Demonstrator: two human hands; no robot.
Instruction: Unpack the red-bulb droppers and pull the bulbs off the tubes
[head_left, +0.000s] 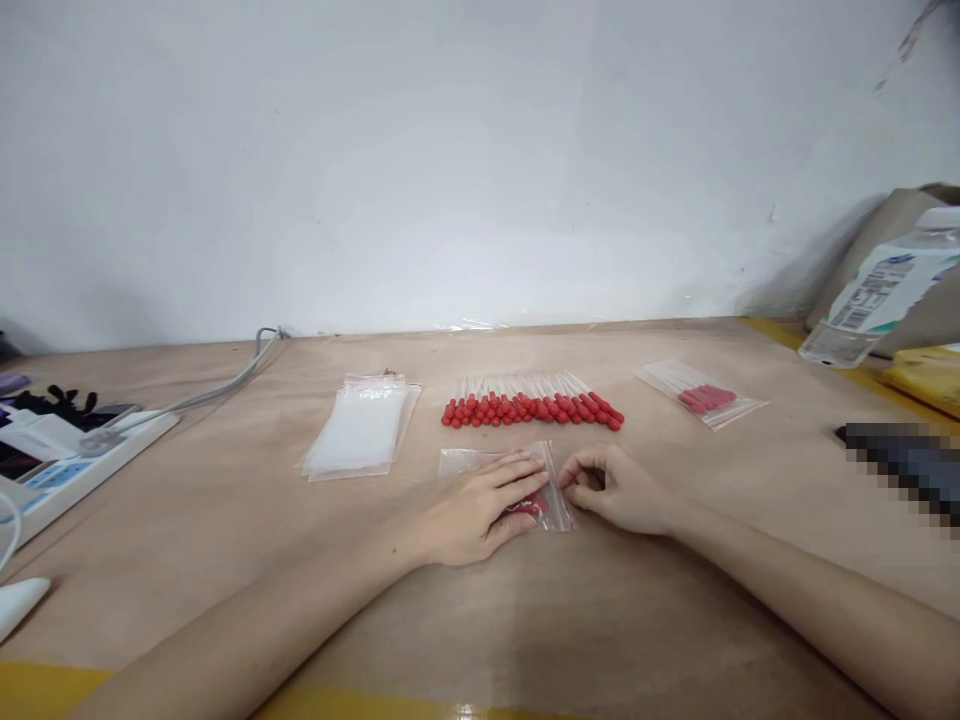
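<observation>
Palm down, my left hand (477, 508) lies flat on the bag (555, 492), fingers extended, red tips (531, 506) showing between finger and thumb. My right hand (619, 490) is curled narrow at the bag's edge; I cannot tell whether it pinches. Light, even pressure should steady the bag without crushing it. Just beyond my hands lie loose sticks (529, 407) in a row.

Clear bag (556, 505), lower centre: red tips (529, 507) partly hidden by left hand (480, 510). Bottle (874, 290), right: edge-cropped. Dark object (907, 465), lower right: pixelated.
</observation>
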